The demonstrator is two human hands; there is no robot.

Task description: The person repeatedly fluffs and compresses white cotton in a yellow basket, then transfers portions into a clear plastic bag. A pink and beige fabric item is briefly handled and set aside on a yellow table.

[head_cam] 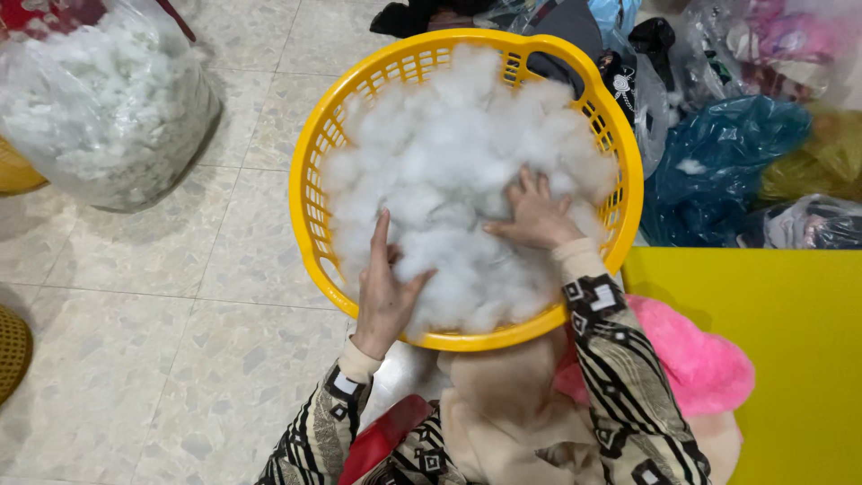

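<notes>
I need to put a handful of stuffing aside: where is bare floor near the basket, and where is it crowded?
Bare tile floor lies left of the yellow basket, between it and the clear bag of stuffing. The yellow surface at right is bare too. Crowded: the plastic bags right of the basket, and the white stuffing holding the left hand and right hand.
</notes>
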